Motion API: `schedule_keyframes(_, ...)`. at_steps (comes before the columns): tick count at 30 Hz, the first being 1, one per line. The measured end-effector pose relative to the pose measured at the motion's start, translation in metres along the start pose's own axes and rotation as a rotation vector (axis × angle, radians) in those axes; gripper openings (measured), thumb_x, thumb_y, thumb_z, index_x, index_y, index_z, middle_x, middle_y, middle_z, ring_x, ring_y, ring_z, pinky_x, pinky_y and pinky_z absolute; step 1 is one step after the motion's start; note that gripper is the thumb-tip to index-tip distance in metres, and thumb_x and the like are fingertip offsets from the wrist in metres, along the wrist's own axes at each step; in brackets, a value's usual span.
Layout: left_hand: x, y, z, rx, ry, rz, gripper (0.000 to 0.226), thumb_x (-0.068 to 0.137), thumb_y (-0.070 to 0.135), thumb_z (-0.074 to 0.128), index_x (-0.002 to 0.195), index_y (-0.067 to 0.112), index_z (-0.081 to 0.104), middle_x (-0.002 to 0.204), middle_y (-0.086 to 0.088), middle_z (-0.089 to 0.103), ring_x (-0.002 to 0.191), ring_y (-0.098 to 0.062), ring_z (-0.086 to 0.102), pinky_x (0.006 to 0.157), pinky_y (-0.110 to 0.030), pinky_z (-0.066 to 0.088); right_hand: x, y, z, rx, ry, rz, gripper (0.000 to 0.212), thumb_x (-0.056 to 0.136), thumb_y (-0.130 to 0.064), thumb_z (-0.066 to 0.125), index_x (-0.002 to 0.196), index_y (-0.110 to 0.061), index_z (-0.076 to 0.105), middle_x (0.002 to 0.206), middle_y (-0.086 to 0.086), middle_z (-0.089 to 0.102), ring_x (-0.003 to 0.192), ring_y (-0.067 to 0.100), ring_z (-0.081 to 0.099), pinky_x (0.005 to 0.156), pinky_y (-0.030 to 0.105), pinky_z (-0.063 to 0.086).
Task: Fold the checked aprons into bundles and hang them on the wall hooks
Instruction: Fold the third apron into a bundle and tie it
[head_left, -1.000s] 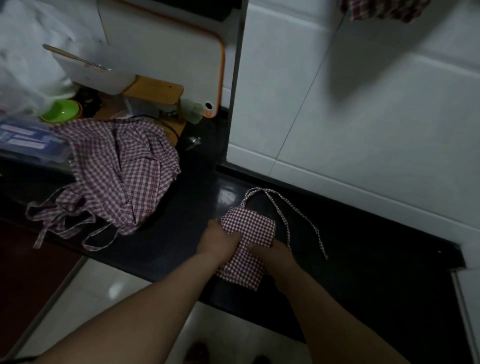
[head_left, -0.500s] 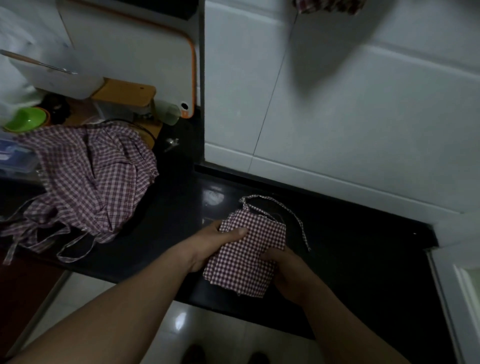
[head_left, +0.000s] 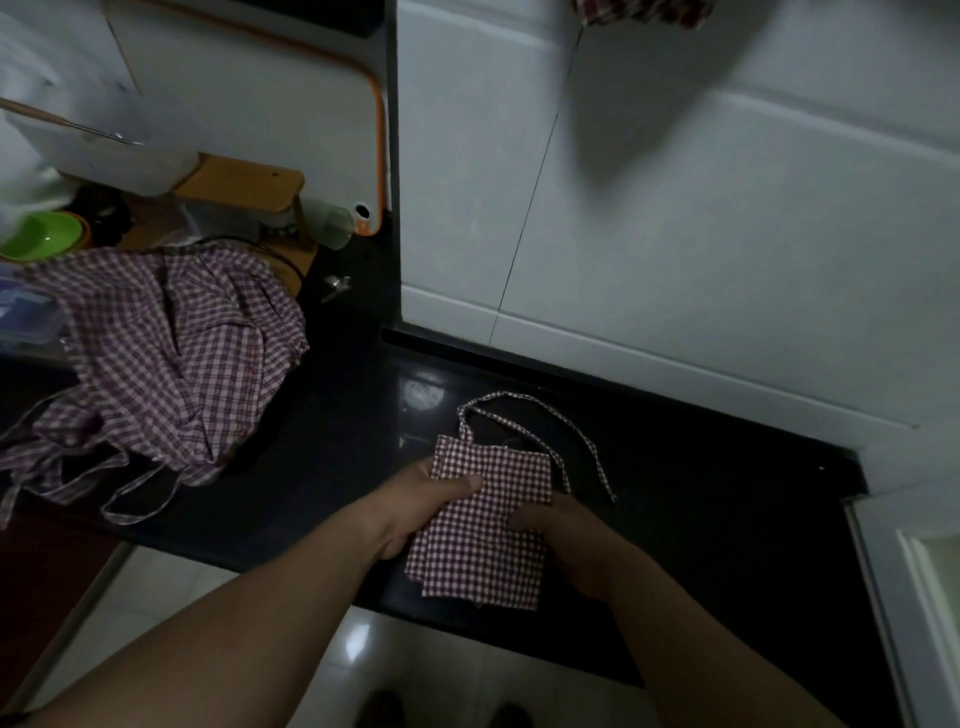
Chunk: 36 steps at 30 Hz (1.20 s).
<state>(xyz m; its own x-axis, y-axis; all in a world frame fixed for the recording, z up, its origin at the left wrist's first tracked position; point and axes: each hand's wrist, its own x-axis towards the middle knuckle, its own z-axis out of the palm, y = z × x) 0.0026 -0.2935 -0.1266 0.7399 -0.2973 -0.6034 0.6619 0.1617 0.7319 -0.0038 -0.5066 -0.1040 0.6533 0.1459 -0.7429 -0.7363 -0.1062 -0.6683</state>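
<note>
Folding is the step in hand: the small checked apron (head_left: 485, 551) is already made into a compact rectangle of several layers. It is near the front edge of the dark table (head_left: 701, 493); whether it rests flat or is a little lifted, I cannot tell. The left grip (head_left: 415, 499) holds the left side of the bundle, with the thumb on top and the fingers hidden below the cloth. The right grip (head_left: 563, 538) pinches the right side in the same manner. So both are grasping the apron.

The 2 thin straps (head_left: 524, 401) lie loose on the table behind the bundle, curving toward the wall. I judge that the next move calls for 1 more fold, or for winding these straps round the bundle, so that it does not open when lifted to a hook.

The cloth looks thin and soft, in red-and-white check, and its layers are not fully aligned at the lower edge. Another apron (head_left: 171, 358) lies unfolded in a heap at the left, and 1 checked piece (head_left: 639, 10) hangs on the wall above.
</note>
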Motion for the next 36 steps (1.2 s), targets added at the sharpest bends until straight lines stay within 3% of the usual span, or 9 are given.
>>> schedule_keyframes(4, 0.006, -0.012, 0.002, 0.019, 0.117, 0.075, 0.032, 0.091, 0.01, 0.077, 0.122, 0.008, 0.068, 0.116, -0.012, 0.077, 0.108, -0.03, 0.074, 0.099, -0.045, 0.058, 0.011, -0.031, 0.001, -0.388, 0.365, -0.274, 0.023, 0.099, -0.031, 0.059, 0.116, -0.017, 0.067, 0.105, -0.005, 0.066, 0.093, 0.007, 0.061, 0.078, 0.029, 0.049)
schedule_keyframes(10, 0.006, -0.009, 0.032, 0.107, 0.091, 0.239, 0.037, 0.094, 0.002, 0.068, 0.125, 0.023, 0.069, 0.118, 0.0, 0.077, 0.112, -0.021, 0.072, 0.101, -0.041, 0.055, 0.046, -0.082, 0.038, -1.001, 0.281, -0.404, 0.06, 0.076, -0.084, 0.043, 0.061, -0.031, 0.068, 0.076, -0.007, 0.072, 0.079, 0.016, 0.069, 0.087, 0.047, 0.055)
schedule_keyframes(14, 0.013, -0.004, 0.047, 0.198, 0.171, 0.301, 0.038, 0.091, 0.007, 0.07, 0.118, 0.033, 0.07, 0.112, 0.009, 0.077, 0.104, -0.008, 0.072, 0.099, -0.036, 0.056, 0.062, -0.095, 0.046, -1.071, 0.24, -0.361, 0.034, 0.089, -0.05, 0.064, 0.085, -0.02, 0.079, 0.094, 0.002, 0.076, 0.092, 0.022, 0.07, 0.09, 0.04, 0.057)
schedule_keyframes(22, 0.016, -0.023, 0.058, -0.261, 0.527, 0.247, 0.058, 0.084, 0.039, 0.074, 0.136, 0.018, 0.063, 0.126, -0.003, 0.072, 0.114, -0.024, 0.071, 0.099, -0.049, 0.058, 0.025, -0.099, 0.057, -0.745, 0.321, -0.609, 0.011, 0.092, -0.018, 0.068, 0.086, -0.009, 0.072, 0.088, 0.003, 0.072, 0.084, 0.019, 0.067, 0.08, 0.034, 0.052)
schedule_keyframes(25, 0.021, -0.031, 0.066, -0.585, 0.525, 0.184, 0.051, 0.09, 0.031, 0.076, 0.137, 0.018, 0.062, 0.128, -0.007, 0.072, 0.113, -0.031, 0.071, 0.098, -0.055, 0.058, -0.002, -0.067, 0.052, -0.177, 0.244, -0.395, 0.009, 0.09, -0.013, 0.068, 0.087, -0.011, 0.076, 0.086, 0.004, 0.076, 0.085, 0.022, 0.071, 0.074, 0.032, 0.055)
schedule_keyframes(28, 0.03, -0.046, 0.064, -0.463, 0.568, 0.125, 0.064, 0.075, 0.051, 0.076, 0.132, 0.024, 0.066, 0.127, -0.002, 0.073, 0.112, -0.026, 0.071, 0.099, -0.052, 0.057, -0.007, -0.034, 0.037, 0.369, 0.144, -0.169, 0.011, 0.091, -0.01, 0.064, 0.088, -0.011, 0.074, 0.088, 0.008, 0.075, 0.073, 0.017, 0.068, 0.063, 0.03, 0.05)
schedule_keyframes(30, 0.019, -0.044, 0.061, -0.167, 0.588, 0.128, 0.066, 0.069, 0.056, 0.071, 0.125, 0.021, 0.07, 0.124, 0.001, 0.074, 0.112, -0.022, 0.07, 0.101, -0.047, 0.056, -0.002, -0.022, 0.028, 0.384, 0.181, -0.134, 0.015, 0.101, -0.014, 0.057, 0.097, -0.01, 0.071, 0.093, 0.009, 0.076, 0.074, 0.016, 0.067, 0.068, 0.032, 0.051)
schedule_keyframes(33, -0.003, -0.035, 0.058, 0.051, 0.572, 0.144, 0.013, 0.089, 0.03, 0.075, 0.098, 0.021, 0.074, 0.104, -0.002, 0.078, 0.095, -0.017, 0.074, 0.084, -0.033, 0.06, 0.0, -0.012, 0.021, 0.32, 0.279, -0.136, 0.017, 0.104, -0.015, 0.055, 0.105, -0.005, 0.069, 0.097, 0.013, 0.077, 0.084, 0.025, 0.07, 0.08, 0.039, 0.056)
schedule_keyframes(36, -0.015, -0.017, 0.047, -0.044, 0.387, 0.074, 0.029, 0.093, 0.045, 0.071, 0.106, 0.018, 0.071, 0.103, -0.002, 0.079, 0.095, -0.019, 0.075, 0.084, -0.038, 0.061, 0.003, -0.007, 0.021, 0.245, 0.301, -0.157, 0.021, 0.105, -0.017, 0.054, 0.11, -0.001, 0.068, 0.1, 0.017, 0.077, 0.08, 0.023, 0.072, 0.071, 0.035, 0.058)
